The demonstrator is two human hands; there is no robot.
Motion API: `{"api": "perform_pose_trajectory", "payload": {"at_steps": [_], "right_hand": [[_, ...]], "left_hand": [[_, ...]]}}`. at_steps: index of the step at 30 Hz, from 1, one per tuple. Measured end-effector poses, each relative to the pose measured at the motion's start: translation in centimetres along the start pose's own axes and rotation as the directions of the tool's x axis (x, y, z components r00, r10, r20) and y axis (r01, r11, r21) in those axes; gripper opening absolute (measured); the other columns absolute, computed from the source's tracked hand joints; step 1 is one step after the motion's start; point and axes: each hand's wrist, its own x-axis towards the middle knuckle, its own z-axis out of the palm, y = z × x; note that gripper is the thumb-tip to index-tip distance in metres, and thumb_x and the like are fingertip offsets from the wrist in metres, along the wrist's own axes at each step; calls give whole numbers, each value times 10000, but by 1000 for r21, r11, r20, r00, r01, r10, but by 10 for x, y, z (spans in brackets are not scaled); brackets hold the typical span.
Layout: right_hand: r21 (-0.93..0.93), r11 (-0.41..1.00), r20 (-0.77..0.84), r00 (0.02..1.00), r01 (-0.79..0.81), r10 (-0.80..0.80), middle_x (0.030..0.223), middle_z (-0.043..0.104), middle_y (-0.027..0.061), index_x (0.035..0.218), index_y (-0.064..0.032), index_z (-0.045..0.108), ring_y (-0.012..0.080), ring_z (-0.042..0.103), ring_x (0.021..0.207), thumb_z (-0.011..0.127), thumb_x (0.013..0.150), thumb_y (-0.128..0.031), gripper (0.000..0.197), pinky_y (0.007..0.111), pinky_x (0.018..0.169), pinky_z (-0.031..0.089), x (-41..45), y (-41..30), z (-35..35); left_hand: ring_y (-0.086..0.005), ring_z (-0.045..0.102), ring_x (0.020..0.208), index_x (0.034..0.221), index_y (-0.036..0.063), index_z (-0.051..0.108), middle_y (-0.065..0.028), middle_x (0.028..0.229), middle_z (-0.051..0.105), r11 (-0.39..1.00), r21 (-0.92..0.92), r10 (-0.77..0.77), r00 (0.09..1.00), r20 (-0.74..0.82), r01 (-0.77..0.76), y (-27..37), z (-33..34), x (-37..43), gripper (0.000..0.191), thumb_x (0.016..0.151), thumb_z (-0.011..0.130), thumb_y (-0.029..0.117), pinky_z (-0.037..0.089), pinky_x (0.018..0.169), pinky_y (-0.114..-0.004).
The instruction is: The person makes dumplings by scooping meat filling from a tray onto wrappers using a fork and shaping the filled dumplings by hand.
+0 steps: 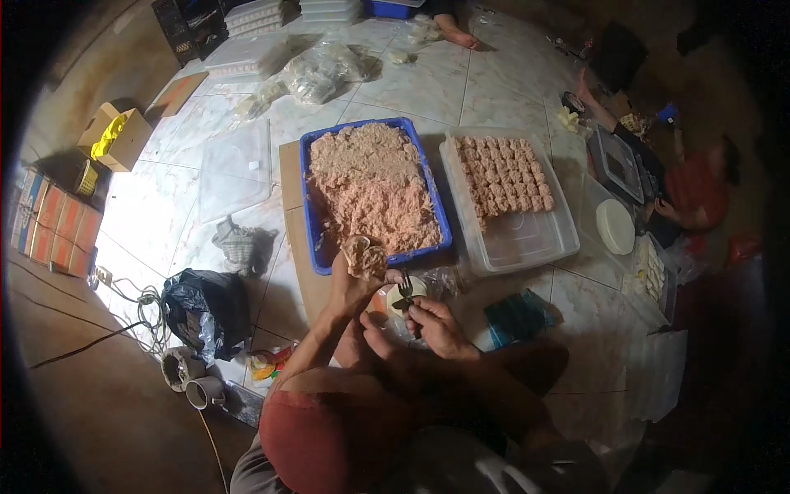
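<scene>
My left hand point(347, 285) holds up a thin wrapper with a lump of minced filling point(368, 262) in it, at the near edge of a blue plastic tub point(442, 204). Minced filling point(376, 185) fills much of that tub, paler at the far end and pinker nearer me. In my right hand point(439, 328) is a metal fork point(405, 288), tines pointing up, just right of the wrapper. Behind the fork lies a pale round stack of wrappers point(415, 293), partly hidden. A clear plastic container point(524, 244) to the right holds rows of filled, shaped pieces point(506, 173).
A black plastic bag point(203, 309), cables point(145, 302) and a mug point(203, 392) are at my left. A crumpled cloth point(237, 244) and a clear lid point(237, 167) lie on the tiles. Another person point(694, 191) sits at the right beside a round pale stack point(615, 226).
</scene>
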Motion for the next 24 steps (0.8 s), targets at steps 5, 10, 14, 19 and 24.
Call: {"api": "perform_pose_trajectory", "payload": {"at_steps": [5,10,14,19,24], "right_hand": [[-532,802,-62,932,272,-357,978,654,79,1071,38,643,151,607,907,573,1011,-114,177,288,804,483,17,8,16],[-658,668,-74,854,347,-516,868,641,40,1017,35,663,143,586,803,592,1011,-139,188,310,725,481,11,-13,14],[-345,931,-29,991,115,-134,865,603,-19,1055,2,660,77,512,756,567,1033,-157,185,253,692,432,-7,-7,6],[-734,496,102,797,464,-595,947,621,48,1090,4,640,163,565,838,547,1023,-99,154,319,765,467,9,3,51],[-609,731,-181,843,308,-507,886,604,7,1158,11,676,76,540,866,521,1037,-88,220,260,727,445,4,4,28]], "left_hand": [[-179,629,725,1000,30,623,-75,829,654,893,309,247,932,266,-326,-34,-16,-6,543,662,969,275,508,649,-315],[-151,607,758,971,40,605,-58,854,643,940,332,13,985,173,-71,-15,-37,2,466,703,940,222,503,674,-302],[-92,559,830,1061,35,604,2,910,607,981,172,59,987,151,-85,10,-12,-1,550,667,964,166,480,708,-263],[-86,548,827,1086,30,591,-16,922,606,950,313,-83,973,215,12,-32,-18,-12,609,660,978,227,476,732,-255],[-106,584,917,1168,29,565,-17,996,625,990,46,-139,971,194,132,1,-25,-4,672,656,976,174,490,786,-253]]}}
